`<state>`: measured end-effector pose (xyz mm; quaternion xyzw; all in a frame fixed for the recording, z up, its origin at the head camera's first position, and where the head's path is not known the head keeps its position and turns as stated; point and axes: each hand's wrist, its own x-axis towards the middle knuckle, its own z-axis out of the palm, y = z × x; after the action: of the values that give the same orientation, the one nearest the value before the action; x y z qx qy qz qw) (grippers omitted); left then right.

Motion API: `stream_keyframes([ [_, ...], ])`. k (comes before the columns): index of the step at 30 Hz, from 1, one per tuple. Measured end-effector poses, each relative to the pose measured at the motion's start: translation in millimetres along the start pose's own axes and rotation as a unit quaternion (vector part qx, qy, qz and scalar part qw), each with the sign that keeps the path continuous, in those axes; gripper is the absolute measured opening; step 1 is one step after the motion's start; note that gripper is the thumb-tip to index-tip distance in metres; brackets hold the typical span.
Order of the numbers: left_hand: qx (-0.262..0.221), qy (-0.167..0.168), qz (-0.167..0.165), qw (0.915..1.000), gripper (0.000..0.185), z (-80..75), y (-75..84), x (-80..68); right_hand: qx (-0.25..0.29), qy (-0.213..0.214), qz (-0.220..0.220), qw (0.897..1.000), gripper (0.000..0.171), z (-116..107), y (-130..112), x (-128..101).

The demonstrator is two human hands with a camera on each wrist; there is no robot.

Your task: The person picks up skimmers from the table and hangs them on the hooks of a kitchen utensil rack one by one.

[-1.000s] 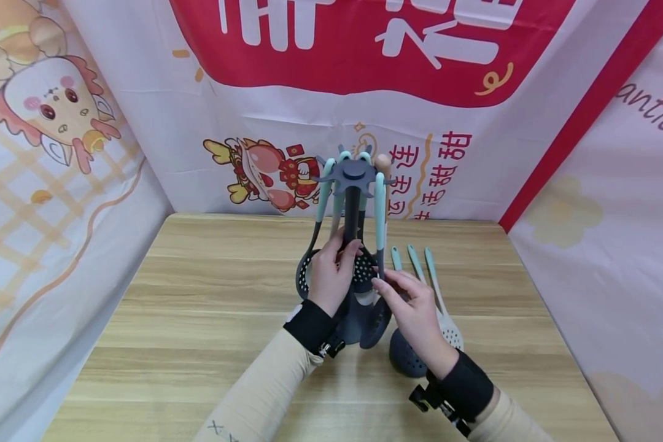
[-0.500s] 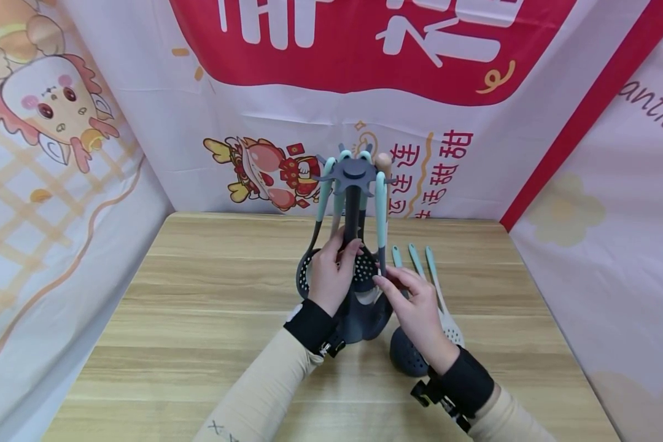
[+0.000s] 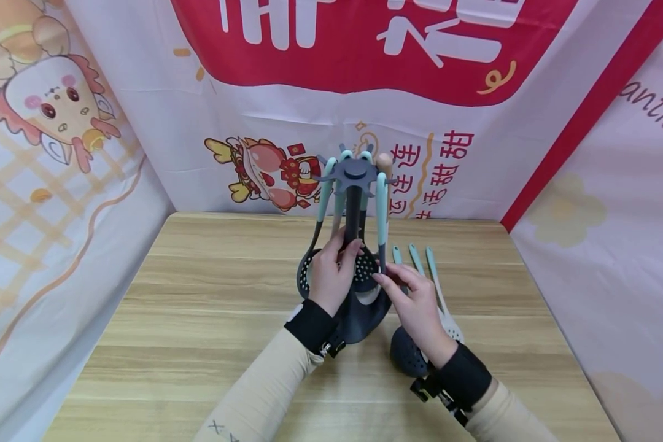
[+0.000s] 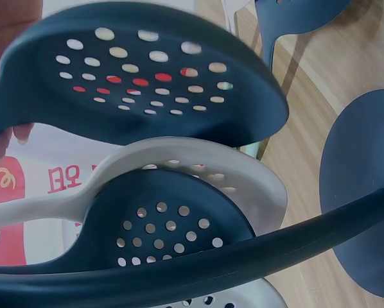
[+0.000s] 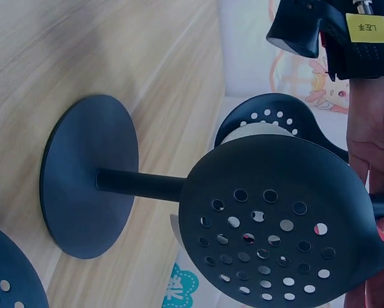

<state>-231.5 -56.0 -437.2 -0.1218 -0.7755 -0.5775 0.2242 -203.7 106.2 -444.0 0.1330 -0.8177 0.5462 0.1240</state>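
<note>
A dark utensil stand (image 3: 353, 212) with a round base (image 5: 89, 173) stands upright on the table, its spoked top hung with several utensils. My left hand (image 3: 331, 273) grips the pole low down, thumb and fingers around it. At the front right hook hangs a dark skimmer (image 5: 269, 218) with a teal handle (image 3: 383, 202). My right hand (image 3: 417, 301) pinches the lower part of its shaft, and its fingers show beside the perforated bowl in the left wrist view. Behind hang another dark skimmer (image 4: 163, 224) and a pale slotted spoon (image 4: 262, 179).
Right of the stand, partly under my right forearm, lie a dark perforated ladle (image 3: 407, 353), a pale slotted spoon (image 3: 452, 329) and another teal handle (image 3: 416, 255). A printed cloth (image 3: 188, 172) rises behind the wooden table (image 3: 210, 344).
The held skimmer's bowl has turned inward toward the pole, and its handle has shifted slightly right. My right fingers moved up a little; my left hand keeps its grip on the pole.
</note>
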Motion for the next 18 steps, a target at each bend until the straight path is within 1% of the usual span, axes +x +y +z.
stream_keyframes([
  [10, 0.003, 0.001, -0.005, 1.0, 0.032, -1.9, 4.4, 0.7, -0.015, 0.003, 0.006, 1.0, 0.026, 0.1, -1.8, 5.2],
  [13, 0.006, 0.0, -0.005, 1.0, 0.031, -1.4, 3.6, 0.4, -0.016, 0.008, -0.001, 1.0, 0.025, 0.8, -1.1, 6.3],
  [18, 0.007, 0.004, 0.004, 1.0, 0.031, 0.8, 0.9, -0.8, -0.017, 0.017, -0.031, 0.999, 0.025, 2.7, 3.4, 6.9],
])
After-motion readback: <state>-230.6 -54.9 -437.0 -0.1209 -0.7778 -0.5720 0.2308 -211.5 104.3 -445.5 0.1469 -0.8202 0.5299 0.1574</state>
